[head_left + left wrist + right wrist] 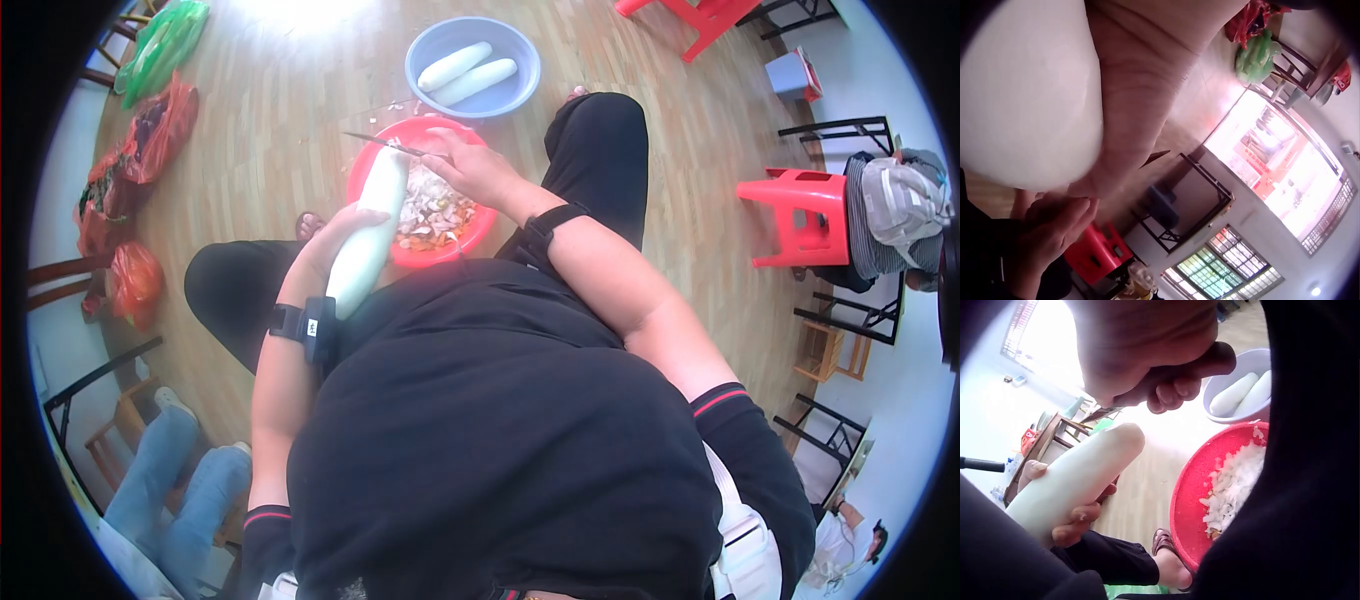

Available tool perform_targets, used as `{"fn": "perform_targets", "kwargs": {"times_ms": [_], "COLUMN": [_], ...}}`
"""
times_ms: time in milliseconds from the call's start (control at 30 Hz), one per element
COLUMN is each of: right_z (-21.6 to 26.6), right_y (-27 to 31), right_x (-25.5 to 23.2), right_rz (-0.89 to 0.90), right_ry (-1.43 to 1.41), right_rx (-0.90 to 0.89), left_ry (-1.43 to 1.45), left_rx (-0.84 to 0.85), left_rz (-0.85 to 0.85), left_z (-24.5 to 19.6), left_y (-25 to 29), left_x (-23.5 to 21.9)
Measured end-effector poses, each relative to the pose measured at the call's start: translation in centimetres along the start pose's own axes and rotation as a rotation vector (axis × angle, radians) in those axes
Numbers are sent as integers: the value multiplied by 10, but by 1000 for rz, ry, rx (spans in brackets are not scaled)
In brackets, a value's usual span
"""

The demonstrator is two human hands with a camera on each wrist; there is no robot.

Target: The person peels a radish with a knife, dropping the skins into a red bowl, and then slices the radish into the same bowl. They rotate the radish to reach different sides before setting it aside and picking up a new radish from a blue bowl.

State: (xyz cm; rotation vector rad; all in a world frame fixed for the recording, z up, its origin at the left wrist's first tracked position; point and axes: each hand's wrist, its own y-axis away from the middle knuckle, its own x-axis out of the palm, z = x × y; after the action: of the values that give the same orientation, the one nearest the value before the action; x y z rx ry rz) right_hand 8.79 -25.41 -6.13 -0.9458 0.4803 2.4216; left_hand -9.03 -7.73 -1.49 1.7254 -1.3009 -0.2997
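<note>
My left hand (332, 240) grips a long white daikon radish (372, 225) from beneath, its cut end tilted up and away. Brown-handled, the knife (1213, 361) is held in my right hand (478, 168), its fingers curled round the handle. In the head view its blade lies across the radish's upper end. Under both hands stands a red basin (1192, 484), with white shavings (428, 195) and orange bits inside. Part of the radish and my left palm fill the left wrist view.
Beyond the red basin, a blue-grey basin (527, 45) holds two white radishes (455, 66). Red bags (160, 130) and a green bag (165, 50) lie along the left. At right stands a red stool (800, 205). Another person's legs (165, 470) show at lower left.
</note>
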Motion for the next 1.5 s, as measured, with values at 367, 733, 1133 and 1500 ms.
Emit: {"fn": "perform_targets", "kwargs": {"times_ms": [367, 733, 1133, 1500], "right_z": [17, 4, 32, 30], "right_y": [3, -3, 9, 3], "right_x": [4, 3, -1, -9], "right_rz": [-22, -142, -143, -46], "right_ry": [-52, -49, -46, 119], "right_rx": [-257, -182, -440, -242], "left_ry": [10, 46, 62, 59], "left_rx": [63, 105, 121, 156], "left_rz": [20, 121, 44, 19], "left_z": [-7, -14, -11, -1], "left_y": [7, 25, 45, 28], "left_x": [10, 12, 19, 1]}}
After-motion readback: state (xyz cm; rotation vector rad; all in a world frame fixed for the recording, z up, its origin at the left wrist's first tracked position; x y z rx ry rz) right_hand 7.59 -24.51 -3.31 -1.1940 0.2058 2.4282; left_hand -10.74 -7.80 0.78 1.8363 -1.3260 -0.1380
